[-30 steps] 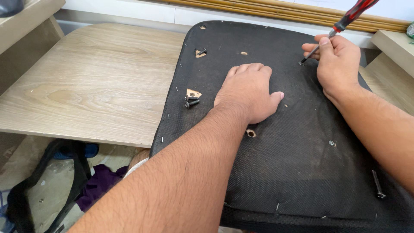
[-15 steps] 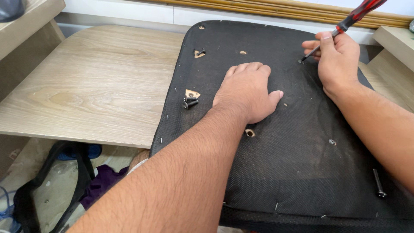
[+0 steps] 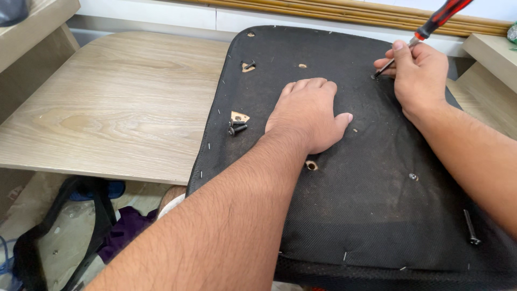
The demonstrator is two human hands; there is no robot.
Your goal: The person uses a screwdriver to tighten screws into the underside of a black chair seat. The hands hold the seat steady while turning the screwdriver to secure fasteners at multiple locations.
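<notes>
- A black fabric-covered seat panel (image 3: 344, 215), rimmed with small staples, lies upside down on a light wood-grain bench (image 3: 107, 113), its near edge hanging past the bench edge.
- The left hand (image 3: 309, 116) lies flat, palm down, fingers together, pressing the panel's middle.
- The right hand (image 3: 420, 73), at the far right of the panel, is closed around a screwdriver with a red and black handle (image 3: 425, 31); the tip touches the fabric.
- A black bolt (image 3: 237, 129) lies beside a torn triangular hole, left of the left hand.
- Another long black bolt (image 3: 471, 227) lies at the near right.
</notes>
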